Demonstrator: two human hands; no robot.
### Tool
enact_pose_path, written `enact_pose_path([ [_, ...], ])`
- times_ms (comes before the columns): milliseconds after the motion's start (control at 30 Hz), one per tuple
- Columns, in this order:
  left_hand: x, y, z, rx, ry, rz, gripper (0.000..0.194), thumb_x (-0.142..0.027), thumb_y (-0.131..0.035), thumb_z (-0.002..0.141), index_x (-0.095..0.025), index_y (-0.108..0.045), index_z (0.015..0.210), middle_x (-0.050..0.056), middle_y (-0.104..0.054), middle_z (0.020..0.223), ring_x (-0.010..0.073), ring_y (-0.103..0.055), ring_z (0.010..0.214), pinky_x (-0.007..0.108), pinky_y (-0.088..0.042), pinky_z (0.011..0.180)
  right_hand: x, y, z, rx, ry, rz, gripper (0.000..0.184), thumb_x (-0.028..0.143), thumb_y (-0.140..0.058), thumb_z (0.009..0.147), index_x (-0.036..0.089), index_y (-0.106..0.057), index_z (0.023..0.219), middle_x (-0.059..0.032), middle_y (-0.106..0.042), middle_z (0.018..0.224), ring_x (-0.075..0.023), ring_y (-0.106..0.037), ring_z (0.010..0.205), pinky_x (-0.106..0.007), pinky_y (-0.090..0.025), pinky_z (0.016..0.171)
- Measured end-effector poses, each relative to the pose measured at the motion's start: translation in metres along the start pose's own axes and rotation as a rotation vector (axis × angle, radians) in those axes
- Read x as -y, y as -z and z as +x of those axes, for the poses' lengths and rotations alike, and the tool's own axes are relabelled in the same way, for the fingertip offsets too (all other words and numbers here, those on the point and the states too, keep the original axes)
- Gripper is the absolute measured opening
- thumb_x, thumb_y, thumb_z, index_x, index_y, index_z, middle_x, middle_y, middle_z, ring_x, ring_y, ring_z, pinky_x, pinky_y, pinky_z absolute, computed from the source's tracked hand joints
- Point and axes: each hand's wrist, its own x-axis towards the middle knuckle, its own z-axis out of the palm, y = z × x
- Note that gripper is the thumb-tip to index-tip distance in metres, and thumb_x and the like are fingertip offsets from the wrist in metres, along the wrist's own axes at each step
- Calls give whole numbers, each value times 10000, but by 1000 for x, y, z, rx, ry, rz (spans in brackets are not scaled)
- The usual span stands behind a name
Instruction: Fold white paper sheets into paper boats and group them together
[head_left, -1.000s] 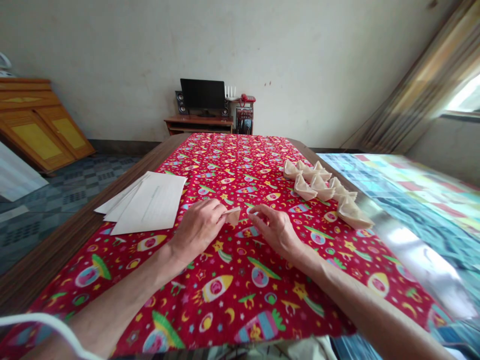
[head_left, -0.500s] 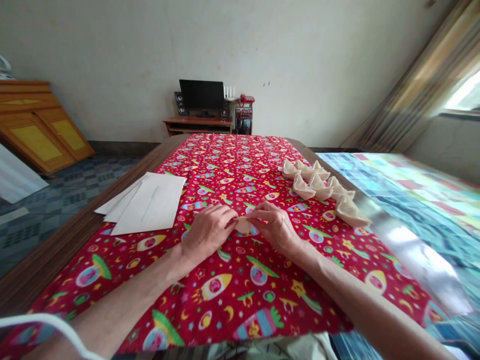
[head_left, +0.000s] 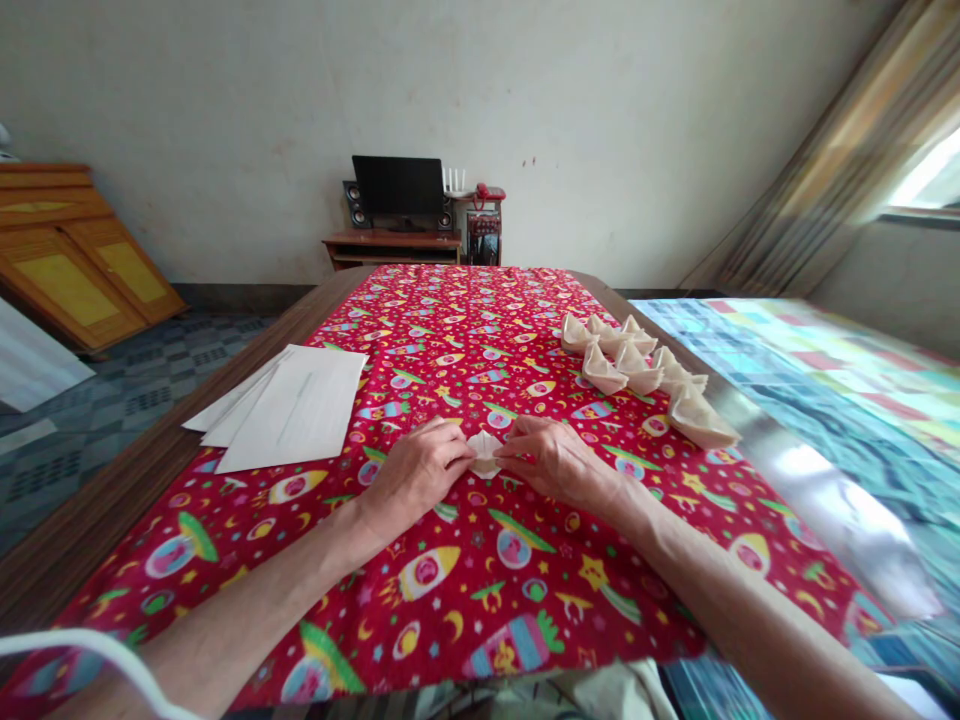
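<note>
Between my two hands is a small cream folded paper [head_left: 484, 456], opened out a little, with a pointed part rising in its middle. My left hand [head_left: 424, 462] pinches its left end between thumb and fingers. On the opposite end, my right hand [head_left: 553, 458] pinches in the same way. Fingers cover both ends of the paper. To the right lies a cluster of several cream folded paper boats [head_left: 697, 415]. A fanned stack of white paper sheets [head_left: 300, 410] rests left of my left hand.
A red patterned cloth [head_left: 427, 640] covers the table, whose brown wooden edge [head_left: 97, 500] shows at left. A bed with a blue patterned cover [head_left: 750, 360] stands to the right. Past the far end are a monitor [head_left: 399, 186] and a red telephone [head_left: 484, 192]. A white cable [head_left: 97, 640] crosses the lower left.
The paper between my hands has opened out and shows a taller pointed middle. Both hands stay nearly in place, still pinching its ends. The view has shifted slightly.
</note>
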Motion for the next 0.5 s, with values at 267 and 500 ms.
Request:
enact_pose_path([
  [267, 6, -3, 1, 9, 271, -195, 64, -171, -681, 776, -158, -660, 717, 2, -567, 734, 122, -553, 665, 233, -412, 625, 0, -12, 3, -46, -185, -39, 185, 295, -538, 879, 219, -681, 790, -16, -659, 797, -109, -570, 668, -205, -330, 568],
  [500, 7, -3, 2, 37, 290, -145, 135, -219, -611, 829, -161, -645, 712, 4, -545, 720, 121, -536, 652, 236, -396, 611, 6, -20, 7, -77, -268, -105, 172, 332, -527, 883, 203, -634, 842, -22, -673, 823, -128, -599, 730, -219, -354, 626],
])
